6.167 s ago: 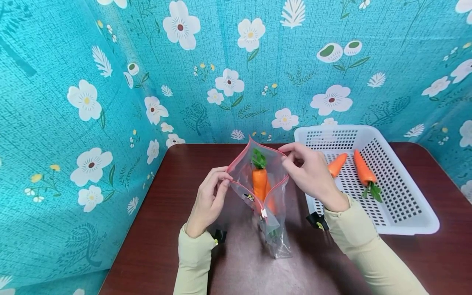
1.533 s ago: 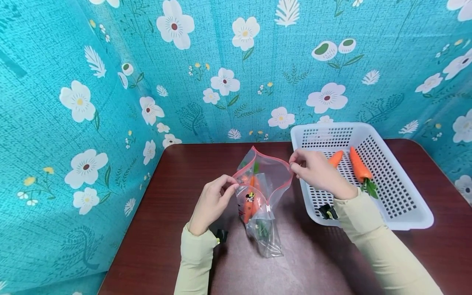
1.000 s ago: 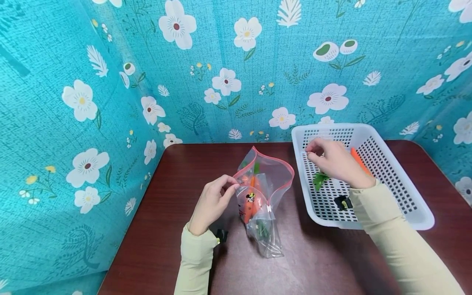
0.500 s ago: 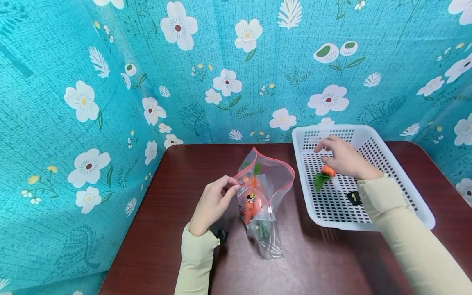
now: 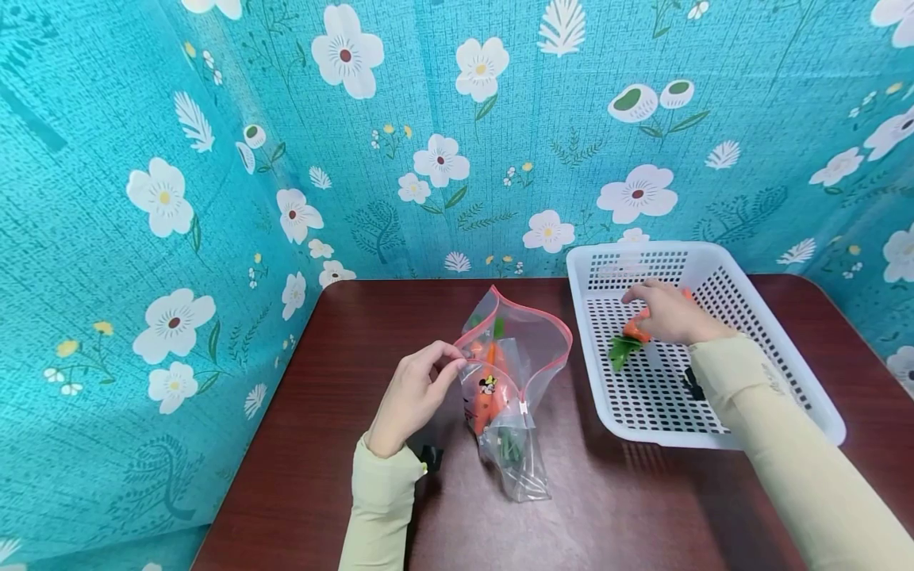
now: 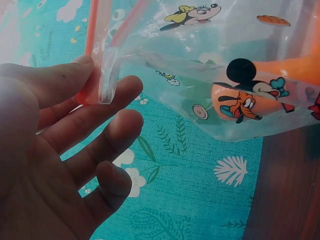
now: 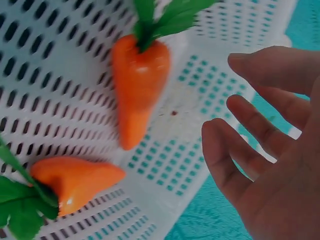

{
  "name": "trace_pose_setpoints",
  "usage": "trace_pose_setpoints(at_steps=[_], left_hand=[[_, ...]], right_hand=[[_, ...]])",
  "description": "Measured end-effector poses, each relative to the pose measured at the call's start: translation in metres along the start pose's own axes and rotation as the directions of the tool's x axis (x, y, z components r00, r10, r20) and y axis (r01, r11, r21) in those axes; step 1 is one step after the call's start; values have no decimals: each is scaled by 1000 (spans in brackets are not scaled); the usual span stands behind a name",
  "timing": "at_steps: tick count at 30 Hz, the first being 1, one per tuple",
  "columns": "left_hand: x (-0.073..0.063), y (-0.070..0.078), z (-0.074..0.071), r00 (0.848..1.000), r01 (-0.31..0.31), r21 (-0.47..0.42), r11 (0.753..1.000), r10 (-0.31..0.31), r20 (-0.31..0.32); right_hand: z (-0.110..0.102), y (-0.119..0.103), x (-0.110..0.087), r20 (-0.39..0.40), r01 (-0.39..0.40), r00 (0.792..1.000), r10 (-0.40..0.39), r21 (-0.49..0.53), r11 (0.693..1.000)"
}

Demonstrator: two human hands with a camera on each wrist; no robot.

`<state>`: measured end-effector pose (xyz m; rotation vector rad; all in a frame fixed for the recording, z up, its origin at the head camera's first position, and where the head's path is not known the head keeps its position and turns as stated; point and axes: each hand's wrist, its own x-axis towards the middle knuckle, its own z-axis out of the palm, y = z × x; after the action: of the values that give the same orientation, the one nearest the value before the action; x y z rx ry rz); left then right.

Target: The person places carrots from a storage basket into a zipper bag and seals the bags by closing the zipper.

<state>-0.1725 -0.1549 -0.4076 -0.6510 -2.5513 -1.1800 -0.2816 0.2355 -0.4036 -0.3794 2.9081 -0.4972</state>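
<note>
My left hand pinches the left side of the pink-edged mouth of a clear zip bag between thumb and index finger. In the left wrist view the other fingers are loosely bent. Orange carrots with green tops are inside the bag, whose mouth gapes. My right hand hovers over the white basket, fingers spread and bent around nothing. Close beneath it lies a carrot, partly covered in the head view. The right wrist view shows two carrots, one upright in frame and one sideways, both apart from the fingers.
The white perforated basket stands at the right of the dark brown table. A white zip slider sits on the bag's front edge. Behind the table hangs a turquoise flowered cloth.
My right hand has let go of the bag's right edge and moved right, over the basket, lowering toward the carrot. My left hand still holds the bag; the bagged carrots sit lower than at first.
</note>
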Motion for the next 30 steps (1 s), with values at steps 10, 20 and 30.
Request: trace_pose_setpoints(at_steps=[10, 20, 30], left_hand=[[0, -1, 0, 1000, 4, -14, 1000, -4, 10], [0, 0, 1, 1000, 12, 2, 1000, -12, 6], [0, 0, 1, 1000, 1, 5, 1000, -1, -3]], right_hand=[[16, 15, 9, 62, -76, 995, 83, -110, 991], [31, 23, 15, 56, -85, 994, 99, -206, 975], [39, 31, 17, 46, -18, 998, 32, -285, 958]])
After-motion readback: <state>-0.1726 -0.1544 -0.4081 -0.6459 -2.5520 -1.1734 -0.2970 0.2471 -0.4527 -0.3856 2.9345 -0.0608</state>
